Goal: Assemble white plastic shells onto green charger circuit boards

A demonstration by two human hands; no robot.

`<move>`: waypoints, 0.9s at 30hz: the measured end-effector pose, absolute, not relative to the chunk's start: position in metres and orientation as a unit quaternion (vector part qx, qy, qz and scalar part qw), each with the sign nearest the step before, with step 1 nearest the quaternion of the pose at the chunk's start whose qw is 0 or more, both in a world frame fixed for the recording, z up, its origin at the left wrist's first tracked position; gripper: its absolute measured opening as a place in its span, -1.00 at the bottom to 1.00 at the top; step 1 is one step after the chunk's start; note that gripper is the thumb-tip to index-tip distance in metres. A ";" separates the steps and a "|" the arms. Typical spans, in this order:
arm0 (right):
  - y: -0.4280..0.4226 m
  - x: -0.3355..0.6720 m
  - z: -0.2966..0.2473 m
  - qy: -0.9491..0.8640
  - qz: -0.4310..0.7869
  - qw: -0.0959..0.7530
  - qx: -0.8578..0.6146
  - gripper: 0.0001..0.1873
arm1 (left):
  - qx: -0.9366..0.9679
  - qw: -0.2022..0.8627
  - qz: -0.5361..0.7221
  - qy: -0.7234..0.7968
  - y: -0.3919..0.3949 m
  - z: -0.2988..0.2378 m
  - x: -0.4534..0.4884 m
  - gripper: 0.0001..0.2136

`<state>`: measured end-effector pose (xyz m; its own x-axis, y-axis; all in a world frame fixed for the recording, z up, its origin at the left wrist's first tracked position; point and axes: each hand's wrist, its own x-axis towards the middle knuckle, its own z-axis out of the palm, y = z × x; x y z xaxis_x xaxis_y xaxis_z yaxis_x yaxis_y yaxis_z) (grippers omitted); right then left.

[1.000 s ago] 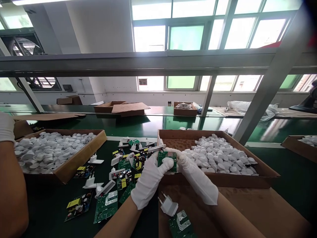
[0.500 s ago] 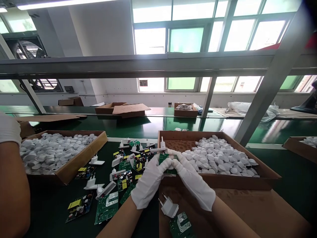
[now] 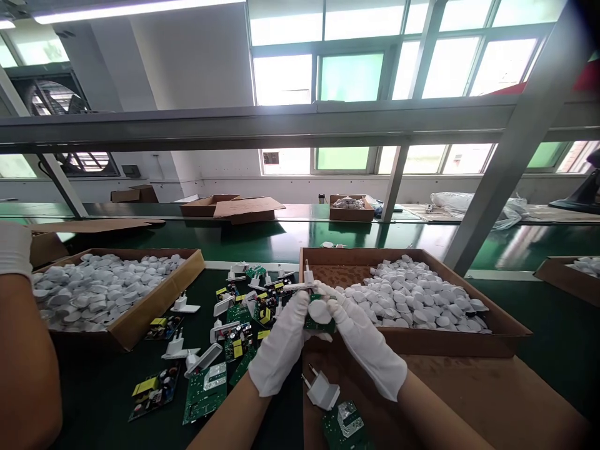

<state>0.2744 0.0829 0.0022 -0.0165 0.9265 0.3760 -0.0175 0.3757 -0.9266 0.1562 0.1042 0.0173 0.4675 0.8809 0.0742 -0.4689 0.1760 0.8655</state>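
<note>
Standing by the line here: in the head view, dead centre of the frame, both gloved hands meet over a small green circuit board (image 3: 320,323) with a round white cap (image 3: 319,310) pressed on top of it. The left hand (image 3: 280,347) is curled around the board's left side, and the right hand (image 3: 366,345) pinches the cap and right edge. My guess is it's featherweight and stiff, but the soldered bits look fragile, so holding by the bare edges seems smart; smooth plastic in cotton gloves could slip. Just right of the hands sits a cardboard box (image 3: 507,325) heaped with the same white caps. Loose boards and a white plug piece (image 3: 322,392) litter the green worktop (image 3: 98,400), lower left.
</note>
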 end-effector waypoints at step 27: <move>0.076 0.258 0.004 -0.507 0.549 0.517 -0.417 -0.67 | 0.553 0.533 0.535 0.351 0.117 -0.014 0.155 -0.72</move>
